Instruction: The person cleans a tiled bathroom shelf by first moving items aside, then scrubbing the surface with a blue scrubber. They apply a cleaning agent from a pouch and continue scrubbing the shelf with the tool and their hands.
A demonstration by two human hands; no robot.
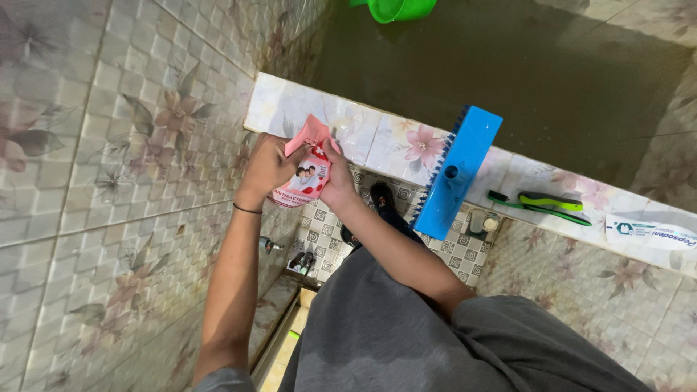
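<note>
So, far left is just the tiled wall (109, 181), floral pattern, running right up against the left arm, so there's barely any elbow room on that side. The left hand (267, 168) is wrapped around the back of a pink pouch (308, 170), fingers curled and pressed onto it. The right hand (337, 181) comes in from the other side, fingertips pinching the pouch near its top corner. The pouch is held up in the air just in front of the tiled ledge (377, 138), not resting on it.

How far along? My read: the top of the pouch looks crumpled and maybe partly torn, but I can't tell if it's actually open. Nothing is pouring out, so whatever's inside looks to still be in there.

Moving right, a blue brush (457, 174) lies tilted on the ledge, its lower end hanging over the near edge, close to the right forearm, so that's the thing to bump. Further along sit a green toothbrush (541, 203) and a white tube (650, 234), well apart from the hands. Behind the ledge is dark water (508, 72), open room, with a green bucket (399, 9) at the top. Down below is a narrow strip of floor.
</note>
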